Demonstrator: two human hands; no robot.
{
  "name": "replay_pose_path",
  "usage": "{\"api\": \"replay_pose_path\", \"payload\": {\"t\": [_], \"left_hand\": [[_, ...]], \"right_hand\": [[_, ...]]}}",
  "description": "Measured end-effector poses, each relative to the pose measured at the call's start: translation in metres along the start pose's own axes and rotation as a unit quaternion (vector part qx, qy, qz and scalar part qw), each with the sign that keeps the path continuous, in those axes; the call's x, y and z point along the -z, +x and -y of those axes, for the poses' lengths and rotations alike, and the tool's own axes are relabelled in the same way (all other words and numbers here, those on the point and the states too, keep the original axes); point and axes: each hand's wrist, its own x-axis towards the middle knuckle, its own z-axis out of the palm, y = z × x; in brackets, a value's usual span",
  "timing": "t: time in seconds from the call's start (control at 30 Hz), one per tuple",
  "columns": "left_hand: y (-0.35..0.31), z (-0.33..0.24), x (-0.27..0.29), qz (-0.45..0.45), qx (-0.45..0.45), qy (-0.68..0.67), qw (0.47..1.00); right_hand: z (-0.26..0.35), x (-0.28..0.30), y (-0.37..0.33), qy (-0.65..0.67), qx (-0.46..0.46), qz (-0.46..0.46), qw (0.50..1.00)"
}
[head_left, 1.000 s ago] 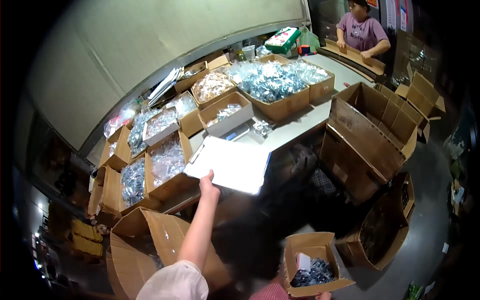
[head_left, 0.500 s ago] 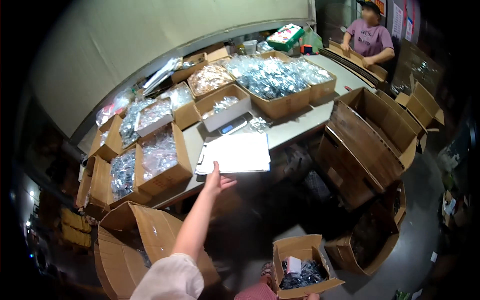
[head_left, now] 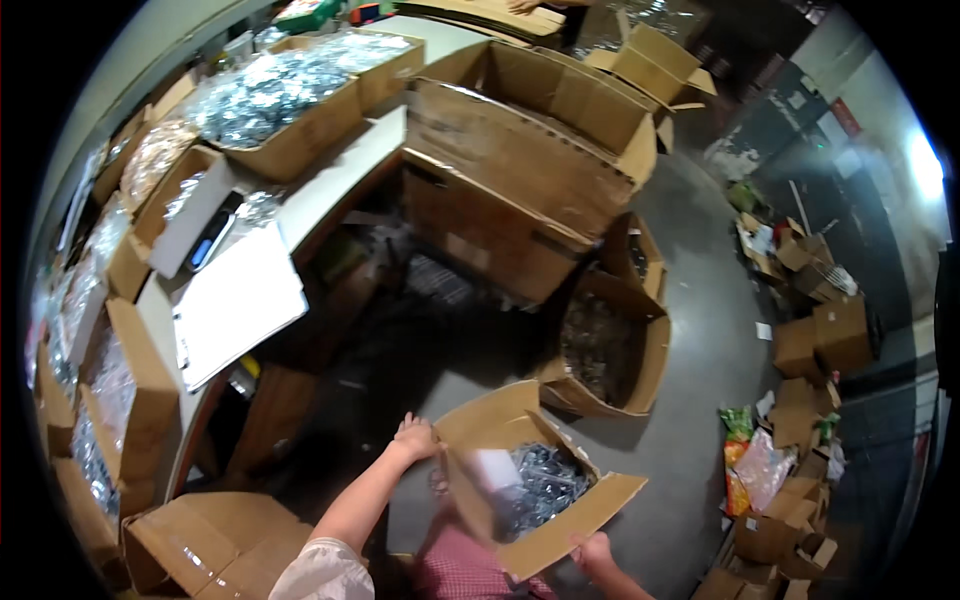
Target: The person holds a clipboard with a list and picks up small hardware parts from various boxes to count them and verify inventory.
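An open cardboard box point(head_left: 560, 535) is in front of me, low in the view and tilted, with its flaps spread. Inside lie dark items in clear plastic bags point(head_left: 555, 485) and a small white box point(head_left: 496, 468). My left hand point(head_left: 415, 438) is closed at the left edge of the box, its fingertips partly hidden by the flap. At the lower right corner, my right hand point(head_left: 593, 550) pinches the edge of the near flap.
On the table point(head_left: 345, 160) at left stand several boxes of bagged parts point(head_left: 270, 95), a clipboard with white paper point(head_left: 240, 300) and a scale point(head_left: 212, 240). A large carton point(head_left: 500, 210) stands ahead, another box point(head_left: 610, 350) on the floor. A co-worker's hand point(head_left: 524, 5) shows at the top.
My view has swung right and down. My left hand has left the clipboard, which lies on the table, and come to the box's left edge. My right hand has come further into view.
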Motion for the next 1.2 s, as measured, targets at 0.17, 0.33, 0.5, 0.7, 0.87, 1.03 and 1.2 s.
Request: {"api": "replay_pose_path", "payload": {"t": [0.17,0.33,0.5,0.7,0.87,1.03,1.2], "left_hand": [[0.045,-0.098,0.036,-0.019,-0.098,-0.026,0.995],[0.031,-0.192,0.060,-0.115,-0.307,0.087,0.941],[-0.017,-0.314,0.172,-0.216,-0.447,0.167,0.852],[-0.007,-0.437,0.291,-0.250,-0.416,0.256,0.836],[0.098,-0.478,0.354,-0.266,-0.365,0.271,0.850],[0.201,-0.501,0.383,-0.336,-0.335,0.242,0.846],[0.279,-0.521,0.397,-0.408,-0.207,0.276,0.845]], "right_hand": [[0.046,0.029,-0.100,-0.120,-0.001,-0.021,0.993],[0.028,0.078,-0.117,-0.057,-0.019,-0.090,0.994],[0.109,0.070,-0.147,0.147,0.057,-0.090,0.983],[0.225,0.099,-0.081,0.166,0.118,-0.072,0.976],[0.296,0.109,0.061,0.126,0.168,0.010,0.978],[0.348,0.103,0.189,0.028,0.218,-0.038,0.975],[0.417,0.115,0.248,0.049,0.255,-0.027,0.965]]}}
